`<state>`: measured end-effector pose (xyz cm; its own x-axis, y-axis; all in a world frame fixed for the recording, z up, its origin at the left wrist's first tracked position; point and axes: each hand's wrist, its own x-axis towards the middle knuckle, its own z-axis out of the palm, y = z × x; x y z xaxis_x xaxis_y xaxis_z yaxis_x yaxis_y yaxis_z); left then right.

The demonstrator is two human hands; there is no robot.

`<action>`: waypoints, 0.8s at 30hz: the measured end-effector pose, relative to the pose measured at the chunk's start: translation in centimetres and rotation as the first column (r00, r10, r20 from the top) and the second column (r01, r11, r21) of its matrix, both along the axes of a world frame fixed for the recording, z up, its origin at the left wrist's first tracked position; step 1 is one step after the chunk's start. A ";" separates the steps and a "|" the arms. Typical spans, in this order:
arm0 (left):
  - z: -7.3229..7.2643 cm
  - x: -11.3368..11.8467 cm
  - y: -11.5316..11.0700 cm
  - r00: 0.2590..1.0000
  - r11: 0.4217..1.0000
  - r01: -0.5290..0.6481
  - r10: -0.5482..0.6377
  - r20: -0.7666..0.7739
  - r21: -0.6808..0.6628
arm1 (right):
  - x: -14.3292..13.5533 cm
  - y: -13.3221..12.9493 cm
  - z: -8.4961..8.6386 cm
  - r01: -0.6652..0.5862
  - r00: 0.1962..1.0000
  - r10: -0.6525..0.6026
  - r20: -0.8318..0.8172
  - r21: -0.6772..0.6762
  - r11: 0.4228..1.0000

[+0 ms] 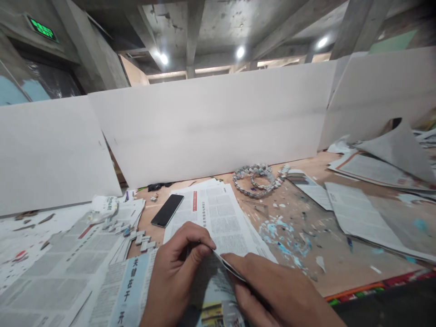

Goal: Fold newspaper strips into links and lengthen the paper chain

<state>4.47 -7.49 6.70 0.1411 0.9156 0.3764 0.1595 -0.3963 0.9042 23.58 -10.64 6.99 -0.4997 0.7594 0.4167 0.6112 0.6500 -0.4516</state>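
Between my hands is a thin folded strip of paper [233, 269], held just above the newspaper sheets [225, 213]. My left hand [184, 268] pinches its left end between thumb and index finger. On the right, my right hand [269, 286] grips the other end, its fingers covering most of that part. A black phone [168, 210] lies on the paper's left edge, beyond my left hand. Further back sits a coiled chain of folded paper [255, 180]. Another short chain of folded paper pieces [145, 240] rests to the left of my left hand.
White boards [218, 122] stand along the table's back. More newspapers [57, 272] cover the left side. At right are loose sheets [371, 218] and blue-white paint stains on the tabletop [327, 254]. A crumpled white packet [104, 206] lies at back left.
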 end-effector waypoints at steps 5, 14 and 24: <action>-0.4 -0.2 0.2 0.999 0.999 0.039 -0.038 0.028 -0.020 | -0.3 0.1 -0.1 -0.008 1.000 0.009 -0.018 0.070 0.998; -1.6 -0.3 0.9 0.982 0.987 0.124 -0.108 0.155 -0.098 | -1.0 0.0 0.1 -0.003 0.997 0.010 -0.080 0.084 0.996; -1.7 -0.3 1.0 0.963 0.979 0.171 -0.143 0.229 -0.109 | -1.3 -0.3 0.5 0.019 0.995 -0.005 -0.096 0.145 0.989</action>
